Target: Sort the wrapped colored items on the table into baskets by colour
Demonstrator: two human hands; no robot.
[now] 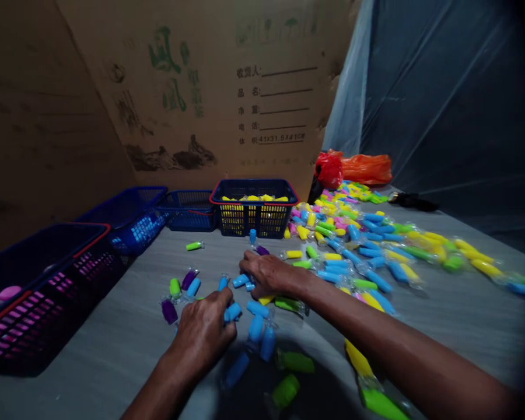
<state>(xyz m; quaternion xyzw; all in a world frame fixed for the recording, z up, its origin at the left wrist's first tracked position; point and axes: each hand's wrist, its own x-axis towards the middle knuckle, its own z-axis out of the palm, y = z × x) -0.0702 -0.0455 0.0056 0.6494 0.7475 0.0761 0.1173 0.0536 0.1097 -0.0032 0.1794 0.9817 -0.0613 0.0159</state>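
Note:
Low in the middle, my left hand (206,321) is closed round a light blue wrapped piece (232,312) that shows between thumb and fingers. My right hand (262,273) reaches in from the right, its fingers curled down over small blue pieces (240,280); whether it grips one is hidden. Around both hands lie loose wrapped pieces: blue ones (256,328), purple ones (169,312) and green ones (295,361). A purple piece (262,250) lies just beyond my right hand's fingers.
A basket of yellow pieces (254,219) stands at the back. More baskets (191,219) line the left, one with pink pieces (48,309). A colourful pile (354,245) spreads right. Behind are cardboard (210,87) and red and orange bags (365,168).

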